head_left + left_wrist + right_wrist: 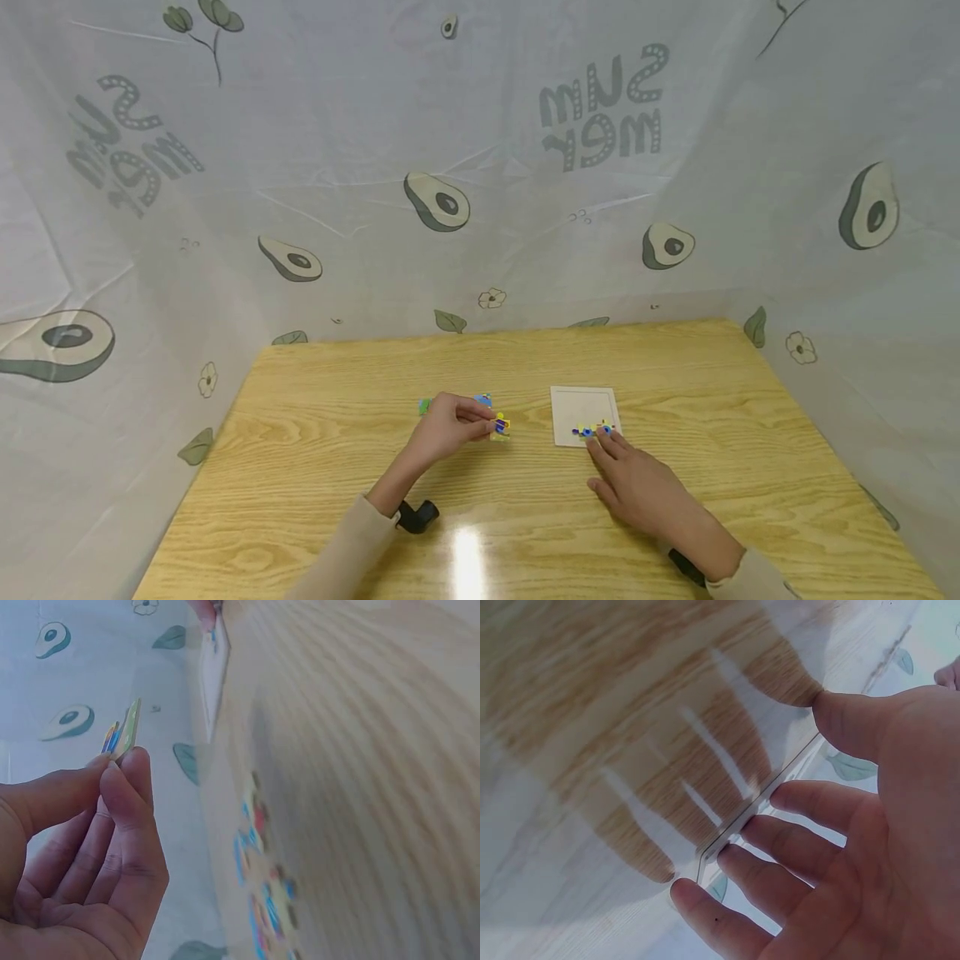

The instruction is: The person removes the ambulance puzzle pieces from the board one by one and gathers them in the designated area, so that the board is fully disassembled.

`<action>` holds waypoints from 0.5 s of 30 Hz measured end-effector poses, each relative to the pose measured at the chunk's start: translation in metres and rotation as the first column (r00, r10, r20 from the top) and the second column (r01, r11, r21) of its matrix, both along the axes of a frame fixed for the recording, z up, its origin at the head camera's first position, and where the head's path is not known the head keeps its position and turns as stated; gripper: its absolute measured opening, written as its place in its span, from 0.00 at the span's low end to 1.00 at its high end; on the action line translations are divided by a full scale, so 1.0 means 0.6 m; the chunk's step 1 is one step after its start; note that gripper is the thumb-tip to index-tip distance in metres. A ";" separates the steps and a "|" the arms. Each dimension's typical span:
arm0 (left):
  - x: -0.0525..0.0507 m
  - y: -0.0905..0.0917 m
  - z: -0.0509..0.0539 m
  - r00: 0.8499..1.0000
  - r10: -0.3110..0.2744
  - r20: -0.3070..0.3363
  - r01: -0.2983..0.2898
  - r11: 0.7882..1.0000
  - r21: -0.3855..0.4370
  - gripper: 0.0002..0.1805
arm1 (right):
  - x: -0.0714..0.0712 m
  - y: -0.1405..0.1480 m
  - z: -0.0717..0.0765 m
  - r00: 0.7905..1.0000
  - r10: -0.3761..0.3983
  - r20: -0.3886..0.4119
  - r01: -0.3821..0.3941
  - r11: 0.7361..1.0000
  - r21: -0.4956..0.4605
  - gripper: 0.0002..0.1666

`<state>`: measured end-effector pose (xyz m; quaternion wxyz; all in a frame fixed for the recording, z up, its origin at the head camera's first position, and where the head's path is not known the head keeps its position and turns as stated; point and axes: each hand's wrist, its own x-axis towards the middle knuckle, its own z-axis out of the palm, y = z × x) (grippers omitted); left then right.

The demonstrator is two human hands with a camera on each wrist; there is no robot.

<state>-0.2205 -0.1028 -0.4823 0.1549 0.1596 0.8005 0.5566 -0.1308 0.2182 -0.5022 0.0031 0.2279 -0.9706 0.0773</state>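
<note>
My left hand [446,431] pinches a small colourful jigsaw puzzle piece [501,427] between thumb and fingertips, above the table. In the left wrist view the held piece [129,731] shows nearly edge-on, so whether it is one piece or more is unclear. My right hand [637,486] rests its fingertips on the near edge of a square white puzzle board [577,404]. Its fingers touch a row of yellow and blue puzzle pieces [587,432] lying along that edge and partly cover them.
Loose puzzle pieces [424,406] lie on the wooden table [337,392] behind and beside my left hand; several more pieces [274,907] show in the left wrist view. A pale curtain [360,133] printed with avocados surrounds the table's back and sides.
</note>
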 end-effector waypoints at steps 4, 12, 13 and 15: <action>0.013 -0.031 -0.008 0.999 0.031 -0.016 -0.031 0.998 -0.060 0.08 | -0.001 0.000 -0.001 1.000 0.003 0.005 -0.003 1.000 -0.001 0.33; 0.035 -0.085 -0.022 0.994 0.087 -0.060 -0.096 0.984 -0.150 0.08 | 0.000 0.001 -0.002 1.000 -0.001 -0.001 0.001 1.000 -0.007 0.33; 0.037 -0.091 -0.024 0.993 0.096 -0.065 -0.105 0.982 -0.157 0.08 | 0.000 0.001 -0.002 1.000 -0.002 -0.004 0.001 1.000 -0.008 0.33; 0.040 -0.102 -0.028 0.991 0.120 -0.057 -0.127 0.978 -0.163 0.08 | 0.001 0.001 -0.002 1.000 -0.003 -0.011 0.003 1.000 -0.010 0.33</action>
